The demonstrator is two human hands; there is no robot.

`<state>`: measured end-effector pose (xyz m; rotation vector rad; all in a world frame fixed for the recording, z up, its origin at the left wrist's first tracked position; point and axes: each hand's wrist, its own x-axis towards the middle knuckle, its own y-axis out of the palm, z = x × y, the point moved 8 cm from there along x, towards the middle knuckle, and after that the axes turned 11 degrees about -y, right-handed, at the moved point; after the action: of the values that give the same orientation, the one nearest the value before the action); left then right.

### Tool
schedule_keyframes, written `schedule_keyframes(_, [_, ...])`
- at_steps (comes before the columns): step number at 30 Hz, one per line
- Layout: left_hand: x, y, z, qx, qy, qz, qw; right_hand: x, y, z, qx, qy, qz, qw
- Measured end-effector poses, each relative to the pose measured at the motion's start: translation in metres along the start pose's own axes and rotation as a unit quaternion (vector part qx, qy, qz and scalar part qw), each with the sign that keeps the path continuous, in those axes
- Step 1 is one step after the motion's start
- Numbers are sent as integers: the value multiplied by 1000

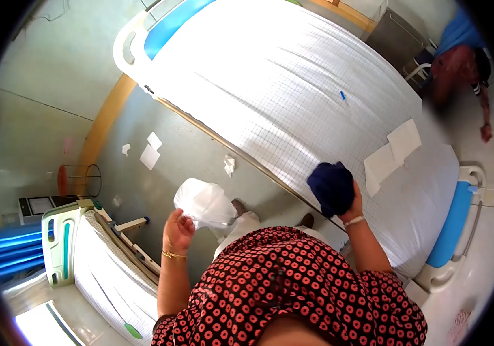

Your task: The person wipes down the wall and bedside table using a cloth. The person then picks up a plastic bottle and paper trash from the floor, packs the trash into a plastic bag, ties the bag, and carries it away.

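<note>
My left hand [178, 233] is closed, with its curled fingers at the edge of a thin white plastic bag [205, 200] that hangs puffed out over the floor. In my right hand [354, 207] is a bunched dark blue cloth item [330, 188], perhaps a cap, held above the near edge of the bed [270, 69]. My right fingers are partly hidden behind the cloth. White sheets of paper [404, 142] lie on the bed to the right of it, and a small blue strip [343, 96] lies farther up the sheet.
Scraps of paper [150, 157] and a crumpled white piece [229, 165] litter the floor [183, 144]. A second bed [108, 277] stands at lower left, near a wire-frame bin [79, 181]. At upper right, another person [457, 66] is beside a grey cabinet [396, 37].
</note>
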<state>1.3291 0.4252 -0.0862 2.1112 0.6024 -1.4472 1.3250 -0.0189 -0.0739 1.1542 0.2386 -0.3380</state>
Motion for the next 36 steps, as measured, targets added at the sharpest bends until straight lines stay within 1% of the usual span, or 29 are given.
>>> schedule_keyframes(2, [18, -32, -3, -16, -21, -1, 1000, 18, 29, -37, -20, 28, 17, 999])
schedule_keyframes(3, [29, -44, -4, -33, -31, -3, 999, 24, 33, -50, -30, 40, 6, 999])
schedule_keyframes(5, [56, -71, -12, -95, -81, 43, 991, 36, 40, -74, -50, 63, -15, 997])
schedule_keyframes(8, [52, -71, -48, -120, -40, 54, 990, 49, 46, -83, -114, 75, -38, 990])
schedule_keyframes(10, [58, -75, -63, -126, -20, 74, 989, 60, 32, -75, -166, 62, -55, 983])
schedule_keyframes(12, [58, -76, -75, -120, 9, 64, 991, 72, 25, -62, -168, 74, -71, 980])
schedule_keyframes(13, [56, -72, -79, -119, 7, 62, 991, 78, 21, -56, -164, 85, -81, 979])
schedule_keyframes(15, [48, -66, -90, -125, 31, 30, 991, 95, 16, -40, -169, 84, -87, 978])
schedule_keyframes(16, [45, -59, -96, -118, 40, 32, 992, 105, 13, -30, -165, 77, -89, 979])
schedule_keyframes(19, [26, -27, -107, -93, 55, 29, 994, 132, 2, 1, -170, 59, -97, 979])
schedule_keyframes(20, [22, -11, -112, -61, 64, 61, 994, 138, 11, 8, -151, 58, -84, 983])
schedule_keyframes(21, [19, 1, -115, -52, 68, 59, 995, 146, 15, 14, -134, 56, -72, 987])
schedule_keyframes(22, [12, 19, -119, -31, 77, 83, 993, 153, 9, 22, -127, 37, -71, 989])
schedule_keyframes(24, [0, 58, -129, 11, 92, 118, 989, 161, 5, 30, -87, 36, -86, 992])
schedule_keyframes(26, [-6, 93, -135, 54, 97, 130, 985, 162, -10, 41, -47, 33, -107, 993])
schedule_keyframes(27, [-10, 115, -140, 84, 105, 144, 980, 165, -19, 44, -23, 34, -97, 994])
schedule_keyframes(29, [-17, 154, -140, 97, 107, 127, 981, 170, -49, 50, 10, 32, -96, 995])
schedule_keyframes(30, [-19, 176, -140, 138, 116, 157, 971, 178, -67, 56, -49, 25, -92, 994])
schedule_keyframes(32, [-24, 219, -136, 199, 131, 221, 946, 189, -92, 66, -102, 20, -93, 990])
schedule_keyframes(33, [-24, 238, -134, 205, 128, 219, 945, 193, -91, 73, -140, 23, -99, 985])
schedule_keyframes(35, [-26, 283, -128, 221, 137, 271, 927, 208, -96, 85, -174, 25, -108, 978])
schedule_keyframes(36, [-19, 297, -125, 221, 140, 261, 929, 219, -100, 86, -163, 46, -104, 980])
